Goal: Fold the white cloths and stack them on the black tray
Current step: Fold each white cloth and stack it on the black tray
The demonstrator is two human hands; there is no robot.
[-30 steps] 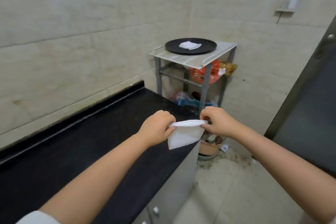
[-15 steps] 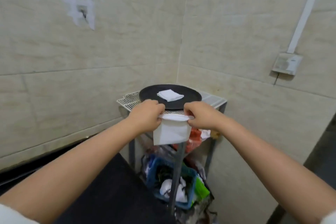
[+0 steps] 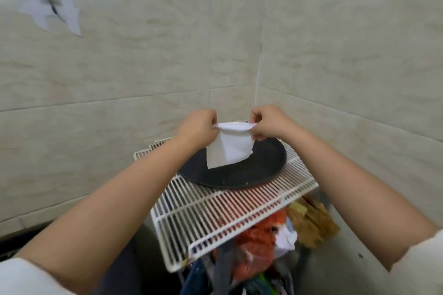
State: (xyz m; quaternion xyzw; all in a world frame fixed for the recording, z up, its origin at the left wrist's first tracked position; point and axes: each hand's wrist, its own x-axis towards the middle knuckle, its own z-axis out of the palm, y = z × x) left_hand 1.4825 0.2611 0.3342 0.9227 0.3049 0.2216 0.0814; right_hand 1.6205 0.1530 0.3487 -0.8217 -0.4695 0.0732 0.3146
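Both hands are up over the black tray (image 3: 242,175), a folded white cloth (image 3: 229,147) stretched between them. The left hand (image 3: 199,128) pinches its top left corner, the right hand (image 3: 267,123) pinches the top right, and the cloth hangs down in front of the tray. The tray sits on a white wire shelf (image 3: 215,218) in the tiled corner. Under the shelf, an orange bag (image 3: 259,239) among other clutter.

A home utility or kitchen corner: beige marble-look tiled walls (image 3: 148,60) meet at twelve o'clock, with a white wire rack shelf (image 3: 230,213) and stuffed orange plastic bags (image 3: 256,244) at six o'clock.
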